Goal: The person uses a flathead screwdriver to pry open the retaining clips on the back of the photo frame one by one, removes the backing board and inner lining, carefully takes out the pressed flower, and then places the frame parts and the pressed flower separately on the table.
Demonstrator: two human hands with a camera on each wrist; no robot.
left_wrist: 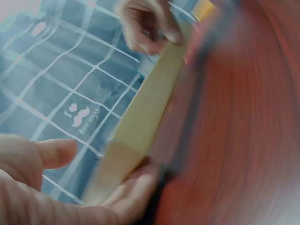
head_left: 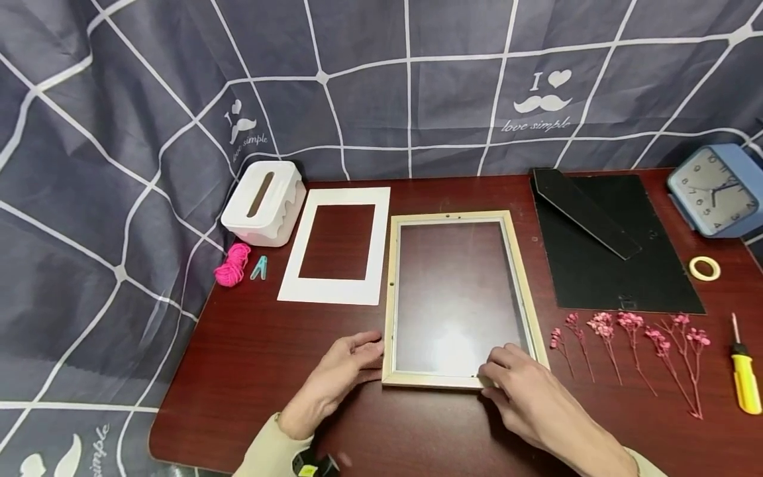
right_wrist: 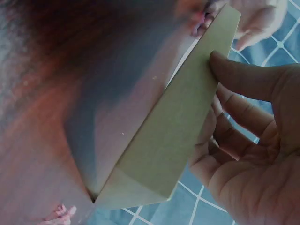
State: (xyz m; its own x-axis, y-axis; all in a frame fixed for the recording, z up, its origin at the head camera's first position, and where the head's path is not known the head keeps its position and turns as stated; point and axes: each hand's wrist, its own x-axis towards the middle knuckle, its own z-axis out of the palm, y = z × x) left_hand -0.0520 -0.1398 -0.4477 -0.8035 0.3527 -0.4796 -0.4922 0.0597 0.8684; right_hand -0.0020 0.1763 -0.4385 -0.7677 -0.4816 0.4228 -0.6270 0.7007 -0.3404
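A light wooden picture frame (head_left: 527,291) with a clear pane (head_left: 456,285) lies in the middle of the table in the head view. At its lower left corner is my left hand (head_left: 340,372); in the left wrist view its fingers (left_wrist: 133,192) reach under the frame's edge while the thumb stands apart. My right hand (head_left: 533,401) pinches the near rail towards the lower right corner. The thumb (right_wrist: 239,77) presses the outer side in the right wrist view, with the other fingers over the far side. Part of the left fingertips is hidden.
Left of the frame lies a white mat board (head_left: 292,289), near a tissue box (head_left: 286,212), pink yarn (head_left: 232,265) and a teal clip (head_left: 259,267). Rightward are a black backing board (head_left: 572,265), pink dried flowers (head_left: 602,324), tape (head_left: 695,268), a screwdriver (head_left: 745,381) and a clock (head_left: 715,192).
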